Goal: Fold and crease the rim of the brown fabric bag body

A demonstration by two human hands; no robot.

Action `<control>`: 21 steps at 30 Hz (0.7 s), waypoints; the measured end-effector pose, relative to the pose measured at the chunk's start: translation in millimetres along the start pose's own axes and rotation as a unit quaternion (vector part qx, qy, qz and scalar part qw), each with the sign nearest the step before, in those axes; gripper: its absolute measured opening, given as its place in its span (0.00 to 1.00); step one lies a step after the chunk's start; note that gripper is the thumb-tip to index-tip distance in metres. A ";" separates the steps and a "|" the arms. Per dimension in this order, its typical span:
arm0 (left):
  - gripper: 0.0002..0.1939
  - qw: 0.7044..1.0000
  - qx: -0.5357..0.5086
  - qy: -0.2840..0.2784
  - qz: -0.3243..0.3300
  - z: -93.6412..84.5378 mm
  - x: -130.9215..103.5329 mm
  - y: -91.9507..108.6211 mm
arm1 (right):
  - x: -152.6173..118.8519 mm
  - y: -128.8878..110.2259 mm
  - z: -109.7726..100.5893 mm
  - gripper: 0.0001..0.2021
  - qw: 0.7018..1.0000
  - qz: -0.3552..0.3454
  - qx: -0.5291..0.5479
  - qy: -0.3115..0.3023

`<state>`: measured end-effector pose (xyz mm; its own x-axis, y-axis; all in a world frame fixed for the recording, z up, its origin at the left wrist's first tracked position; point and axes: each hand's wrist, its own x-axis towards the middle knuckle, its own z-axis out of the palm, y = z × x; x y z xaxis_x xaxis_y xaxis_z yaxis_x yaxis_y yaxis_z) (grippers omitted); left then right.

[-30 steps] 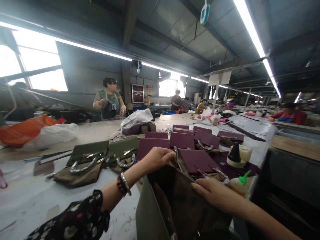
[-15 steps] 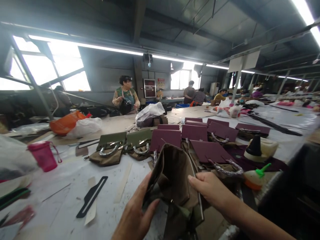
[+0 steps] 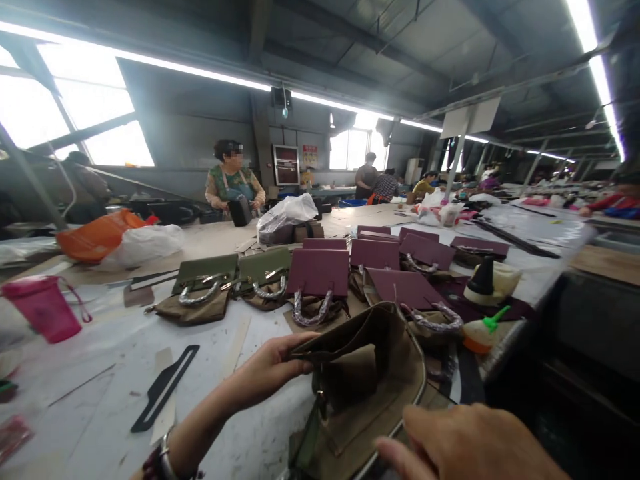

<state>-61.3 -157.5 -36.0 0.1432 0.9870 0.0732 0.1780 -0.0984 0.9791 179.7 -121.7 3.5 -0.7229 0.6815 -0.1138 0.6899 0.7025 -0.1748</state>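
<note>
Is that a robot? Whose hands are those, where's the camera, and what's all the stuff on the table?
No robot here! They're a person's own bare hands. The picture comes from a camera worn on that person's head, looking forward and down. The left hand grips the edge of an open brown bag. The right hand is by the bag's other edge; I can't tell if it's holding on. On the table are bags with green flaps, bags with purple flaps, a pink cup and a green-tipped bottle.
</note>
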 end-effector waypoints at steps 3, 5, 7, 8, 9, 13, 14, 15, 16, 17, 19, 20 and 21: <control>0.22 1.000 -0.003 0.004 0.013 -1.0 2.4 -4.8 | 16.2 2.9 -14.3 0.13 0.985 -0.063 -0.015 0.161; 0.20 1.000 0.003 0.006 0.012 -2.4 3.4 -4.1 | 28.0 3.2 -14.5 0.06 0.965 -0.118 -0.030 0.234; 0.20 1.000 0.016 0.015 0.004 -4.2 4.2 -2.3 | 37.2 1.8 -9.9 0.03 0.953 -0.167 -0.049 0.249; 0.20 1.000 0.023 0.019 0.000 -5.3 4.6 -1.6 | 40.8 1.0 -7.0 0.03 0.950 -0.187 -0.056 0.243; 0.20 0.999 0.031 0.020 -0.004 -6.5 4.8 -1.3 | 43.8 0.2 -3.9 0.02 0.948 -0.205 -0.059 0.236; 0.20 0.998 0.056 0.010 -0.021 -12.5 5.9 -3.2 | 53.0 3.5 8.0 0.07 0.937 -0.245 -0.068 0.238; 0.20 0.998 0.059 0.010 -0.027 -14.0 6.6 -3.9 | 54.9 6.0 11.1 0.10 0.930 -0.264 -0.068 0.246; 0.20 0.998 0.062 0.011 -0.032 -15.4 7.8 -4.4 | 56.6 8.8 14.3 0.12 0.922 -0.288 -0.062 0.251; 0.20 0.997 0.063 0.011 -0.036 -16.6 9.5 -4.5 | 58.2 11.7 17.7 0.15 0.912 -0.314 -0.054 0.258; 0.20 0.997 0.064 0.010 -0.040 -17.5 11.6 -4.2 | 59.5 14.4 21.1 0.17 0.901 -0.339 -0.044 0.267; 0.19 0.997 0.062 0.006 -0.045 -18.2 17.0 -2.0 | 61.2 18.4 27.5 0.19 0.882 -0.369 -0.032 0.291; 0.18 0.997 0.061 0.004 -0.048 -18.0 19.7 0.1 | 61.2 19.6 29.9 0.20 0.879 -0.373 -0.036 0.296; 0.18 0.997 0.061 0.004 -0.051 -17.5 22.1 2.9 | 60.4 20.3 31.4 0.20 0.880 -0.370 -0.045 0.296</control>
<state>-74.7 -133.8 -28.3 0.1105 0.9936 -0.0231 0.3083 -0.0122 0.9512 148.8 -72.6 -37.6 -0.8466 0.0001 0.5323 0.0590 0.9939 0.0935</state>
